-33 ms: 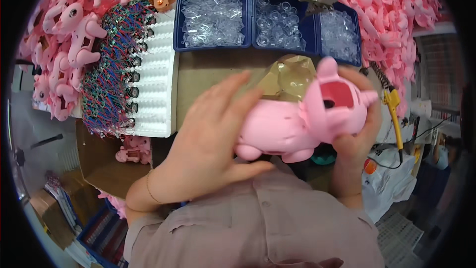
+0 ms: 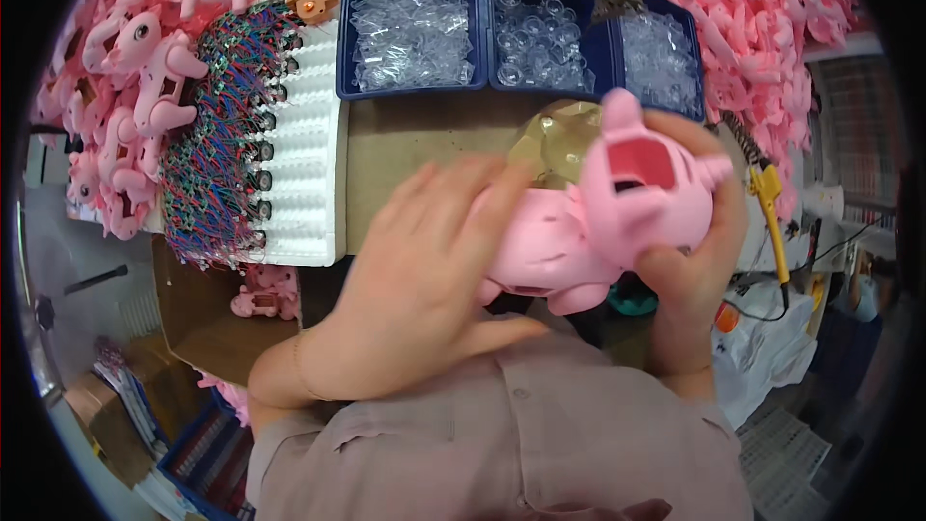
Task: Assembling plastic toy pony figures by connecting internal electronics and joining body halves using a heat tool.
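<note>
Working over brown table [image 2: 400,145], w/ pile of pink toy parts [image 2: 752,48] far R and similar heap [image 2: 106,48] far L. Next size down: white foam tray [image 2: 313,135] on L, w/ coloured wires [image 2: 212,135] massed along its L side. Then blue bins [image 2: 405,95] at back, filled w/ clear plastic pieces [image 2: 415,29].

Then pink toy [image 2: 550,251], held up btwn both hands, approx. over table's near edge, rear to L, head to R. Left hand [image 2: 415,294]: laid across toy's rear, fingers long and nearly straight, thumb stuck out apart below; can't tell how hard it's pressing, palm side hidden. Right hand [image 2: 696,285]: curled round head, thumb on near side, fingers on far side, gripping.

Step in hand, prob.: turning/positioning toy, w/ head steadied in R. Next move likely calls for keeping R grip firm and closing L fingers round body, w/o letting rear slip.

Vs. earlier frame: L hand shifted a bit to R, now hiding more of rear; head and upper ear moved slightly up and L. Bins, tray: same as before.

Smaller: yellow-handled tool [image 2: 769,198], just R of R hand. Smallest: opening in head [image 2: 644,164], facing up; can't make out inside.
</note>
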The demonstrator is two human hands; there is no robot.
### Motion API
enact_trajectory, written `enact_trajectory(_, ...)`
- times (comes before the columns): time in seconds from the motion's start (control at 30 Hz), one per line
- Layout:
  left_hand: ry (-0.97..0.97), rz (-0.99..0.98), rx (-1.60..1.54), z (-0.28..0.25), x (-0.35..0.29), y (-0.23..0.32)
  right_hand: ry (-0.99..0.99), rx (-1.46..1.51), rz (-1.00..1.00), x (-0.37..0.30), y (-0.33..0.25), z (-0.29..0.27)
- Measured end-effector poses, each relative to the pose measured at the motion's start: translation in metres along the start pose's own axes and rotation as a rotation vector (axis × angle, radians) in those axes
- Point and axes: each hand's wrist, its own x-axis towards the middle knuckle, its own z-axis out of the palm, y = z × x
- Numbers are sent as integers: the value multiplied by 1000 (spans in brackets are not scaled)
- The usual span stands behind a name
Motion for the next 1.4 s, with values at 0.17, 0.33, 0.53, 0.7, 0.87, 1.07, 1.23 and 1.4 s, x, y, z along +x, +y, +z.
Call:
enact_trajectory(0.17, -89, -175, -481, 18, 13, -7, -109, 391, 70, 4, -25, 7)
enact_trajectory(0.33, -116, -392, -1019, 32, -4, -22, -539, 477, 427, -1, 37, -27)
enact_trajectory(0.53, 13, -317, -1068, 49, -12, -14, -293, 511, 353, -37, 46, -14)
enact_trajectory(0.7, -141, -482, -1249, 41, -8, -8, -373, 476, 398, -38, 42, -21)
enact_trajectory(0.87, -242, -500, -1702, 41, -13, 1, -463, 692, 651, -46, 44, -35)
enact_trajectory(1.07, -686, -820, -1569, 32, -33, 20, -602, 636, 1052, -54, 9, -44)
enact_trajectory(1.23, -890, -920, -1536, 26, -21, 23, -876, 625, 840, -62, 25, -53)
enact_trajectory(1.4, -901, -812, -1266, 32, -25, 25, -864, 546, 983, -73, 23, -59)
